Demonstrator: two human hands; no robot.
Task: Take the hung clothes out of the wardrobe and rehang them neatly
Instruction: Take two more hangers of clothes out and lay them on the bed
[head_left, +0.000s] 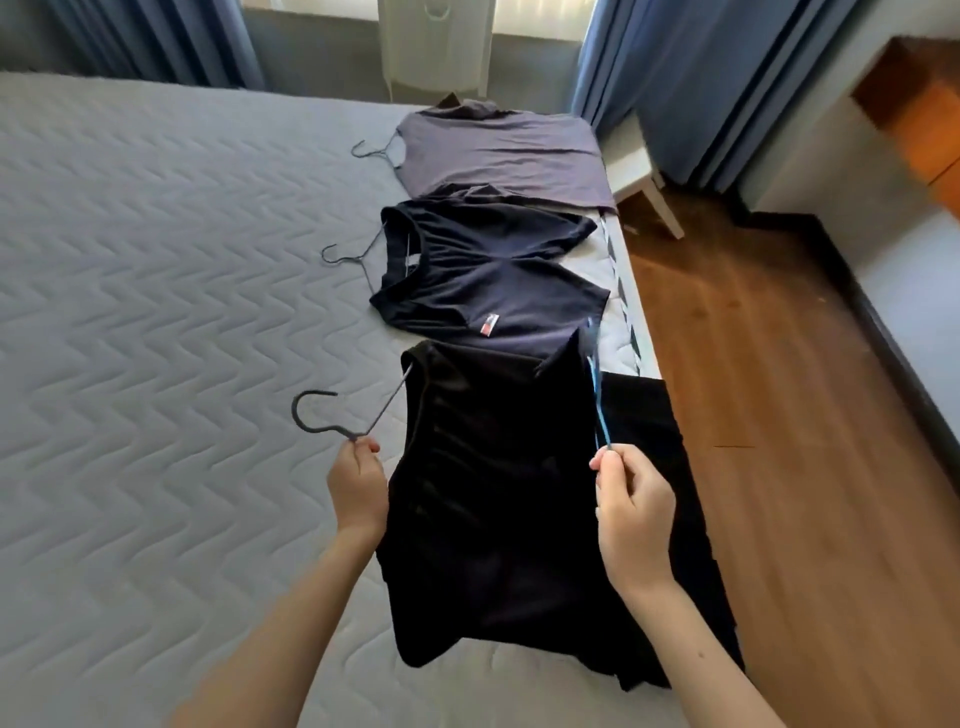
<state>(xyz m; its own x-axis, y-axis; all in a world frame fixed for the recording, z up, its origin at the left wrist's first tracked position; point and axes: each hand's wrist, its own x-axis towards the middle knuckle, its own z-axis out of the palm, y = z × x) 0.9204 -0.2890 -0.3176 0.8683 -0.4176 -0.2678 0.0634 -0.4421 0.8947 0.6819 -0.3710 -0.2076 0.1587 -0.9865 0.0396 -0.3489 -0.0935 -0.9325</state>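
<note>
A black garment (493, 499) lies on the bed near me, hanging partly over the right edge. My left hand (358, 483) pinches the neck of its grey hanger (332, 415), whose hook points left. My right hand (631, 509) holds a thin blue hanger (597, 400) that rises along the garment's right side. Beyond it a navy T-shirt (488, 280) lies on its own hanger (345, 260). Farthest off rests a grey-purple shirt (498, 156) with a hanger (371, 150) at its collar.
The grey quilted mattress (156, 312) spreads wide to the left. Wooden floor (769, 364) runs along the right of the bed. A white stool (641, 176) and blue curtains (691, 78) stand at the far right corner, and a white rack (434, 47) stands by the window.
</note>
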